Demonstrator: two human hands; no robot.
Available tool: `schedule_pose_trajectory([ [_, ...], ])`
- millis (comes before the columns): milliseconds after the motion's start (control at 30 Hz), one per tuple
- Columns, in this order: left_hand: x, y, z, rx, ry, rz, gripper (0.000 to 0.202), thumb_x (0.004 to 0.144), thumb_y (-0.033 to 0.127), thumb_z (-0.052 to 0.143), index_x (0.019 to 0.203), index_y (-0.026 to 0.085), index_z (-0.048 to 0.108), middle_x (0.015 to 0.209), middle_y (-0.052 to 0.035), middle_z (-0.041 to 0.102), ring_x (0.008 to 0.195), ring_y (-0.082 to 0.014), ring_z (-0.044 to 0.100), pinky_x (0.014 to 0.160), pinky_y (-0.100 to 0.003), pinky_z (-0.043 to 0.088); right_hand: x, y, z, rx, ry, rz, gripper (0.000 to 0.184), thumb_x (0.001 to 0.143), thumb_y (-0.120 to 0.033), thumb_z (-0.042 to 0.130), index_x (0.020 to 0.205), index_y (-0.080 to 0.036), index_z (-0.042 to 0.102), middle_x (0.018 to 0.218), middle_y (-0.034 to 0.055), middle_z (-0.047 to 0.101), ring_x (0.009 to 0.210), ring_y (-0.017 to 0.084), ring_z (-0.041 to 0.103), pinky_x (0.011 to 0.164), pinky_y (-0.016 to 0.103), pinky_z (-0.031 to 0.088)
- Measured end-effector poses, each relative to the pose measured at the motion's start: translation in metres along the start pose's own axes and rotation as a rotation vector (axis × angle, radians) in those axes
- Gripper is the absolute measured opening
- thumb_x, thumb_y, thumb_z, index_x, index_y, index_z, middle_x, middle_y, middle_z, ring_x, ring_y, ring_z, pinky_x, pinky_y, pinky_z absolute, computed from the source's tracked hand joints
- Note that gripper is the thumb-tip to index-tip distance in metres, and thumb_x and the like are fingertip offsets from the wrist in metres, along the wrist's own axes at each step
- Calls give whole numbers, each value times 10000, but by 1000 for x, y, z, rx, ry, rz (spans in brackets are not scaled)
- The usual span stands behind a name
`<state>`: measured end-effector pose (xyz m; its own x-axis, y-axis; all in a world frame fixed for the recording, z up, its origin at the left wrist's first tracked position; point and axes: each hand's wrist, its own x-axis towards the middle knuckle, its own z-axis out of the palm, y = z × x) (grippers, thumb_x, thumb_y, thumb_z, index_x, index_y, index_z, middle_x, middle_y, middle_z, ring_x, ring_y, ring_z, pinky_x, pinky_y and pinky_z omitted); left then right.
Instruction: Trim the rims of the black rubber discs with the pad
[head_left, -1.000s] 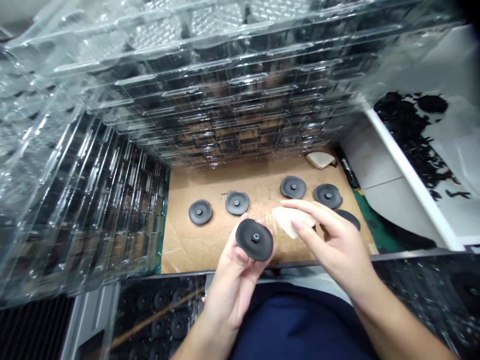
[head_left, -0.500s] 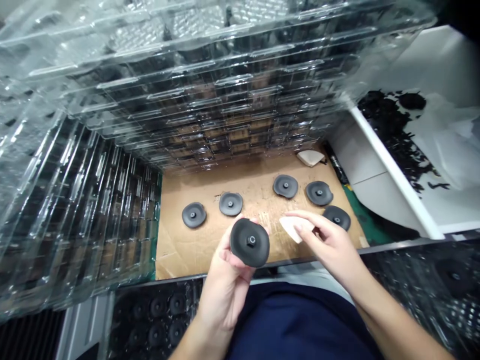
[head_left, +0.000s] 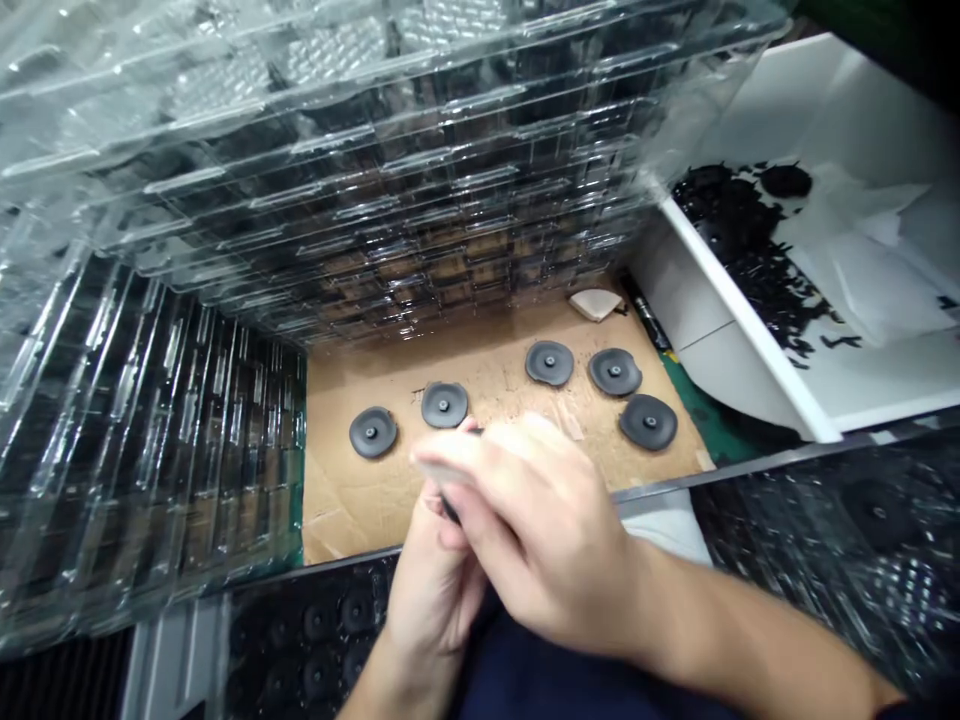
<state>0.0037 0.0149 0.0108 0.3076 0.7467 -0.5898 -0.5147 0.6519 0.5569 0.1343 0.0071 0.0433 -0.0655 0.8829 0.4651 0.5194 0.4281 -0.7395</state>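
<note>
My left hand [head_left: 436, 580] is closed around a black rounded disc [head_left: 450, 508], of which only a dark edge shows. Across the top of that disc lies my right hand [head_left: 551, 525], pinching a white wedge-shaped pad [head_left: 442, 472] that looks like folded cloth. My right fingers hide most of the disc and much of the pad. On the cardboard [head_left: 352, 515] beyond my hands lie several similar discs with a small raised centre, among them a left one [head_left: 373, 432], one near my fingertips [head_left: 444, 405] and a right one [head_left: 648, 422].
Stacked clear plastic trays [head_left: 360, 190] rise at the back and left. Another white wedge pad [head_left: 596, 304] and a black marker [head_left: 646, 315] lie at the far right of the cardboard. A white bin [head_left: 757, 330] on the right contains black pieces [head_left: 735, 225]. A tray of discs [head_left: 315, 640] sits below left.
My right hand has moved left with the white pad, onto the disc in my left hand, and now covers it. The camera view has shifted slightly.
</note>
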Motion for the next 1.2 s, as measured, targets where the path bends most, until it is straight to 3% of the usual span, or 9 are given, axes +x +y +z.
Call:
schedule_pose_trajectory([
  [133,2,5,-3,-6,-79,-29,613,541,273,861,1121,290,662,1097,-29,698,1002,-240,660,886,-314,541,-16,2,-15,81,-187,83,204,884,-76,471,995,-136,631,858,21,694,721,126,601,687,268,455],
  [300,8,4,-2,-25,-42,29,594,561,247,852,1123,296,666,1094,-31,706,982,-191,666,832,-221,545,-25,0,-22,-195,-31,125,203,876,-71,467,998,-89,627,829,65,688,692,165,597,649,313,450],
  [400,7,3,-2,-33,-40,15,537,605,277,825,1118,317,670,1126,-30,701,994,-209,673,863,-256,547,-22,-1,-18,-73,-85,73,209,875,-71,456,993,-96,626,781,50,677,672,155,597,631,294,470],
  [533,5,2,0,-28,-18,72,532,564,265,849,1071,310,694,1061,-13,728,943,-159,684,799,-160,539,-19,-3,-16,-92,-65,196,190,883,-96,475,982,-126,634,897,44,710,764,156,643,702,288,492],
  [633,6,0,3,-27,-66,73,458,592,302,831,1032,266,710,984,-29,744,907,-171,692,788,-177,548,-19,-4,-16,-96,-63,99,219,879,-86,454,1007,-108,629,859,56,711,708,164,634,678,306,493],
  [700,7,-1,5,-36,-40,88,430,607,318,821,1016,234,716,965,-47,745,893,-174,691,793,-195,555,-20,6,-14,2,-104,127,221,896,-120,449,1013,-144,635,894,32,717,753,149,651,693,273,509],
  [800,8,-1,6,-114,87,152,449,552,325,847,974,227,728,965,-45,743,888,-169,685,791,-224,571,-28,44,-9,-44,-51,362,217,920,-220,450,992,-209,655,969,3,719,868,147,668,737,245,522],
  [967,10,-2,7,-215,177,191,344,539,255,858,863,234,745,925,-15,743,906,-185,687,852,-318,578,-68,106,13,-289,59,486,262,886,-296,478,991,-196,696,1005,112,670,958,279,601,849,452,460],
  [1200,13,-3,12,-200,164,189,424,629,224,817,1039,229,707,1087,-56,709,944,-170,670,842,-256,568,-99,117,31,-382,127,468,268,851,-337,576,1049,-177,661,1083,139,630,1079,316,525,930,522,386],
])
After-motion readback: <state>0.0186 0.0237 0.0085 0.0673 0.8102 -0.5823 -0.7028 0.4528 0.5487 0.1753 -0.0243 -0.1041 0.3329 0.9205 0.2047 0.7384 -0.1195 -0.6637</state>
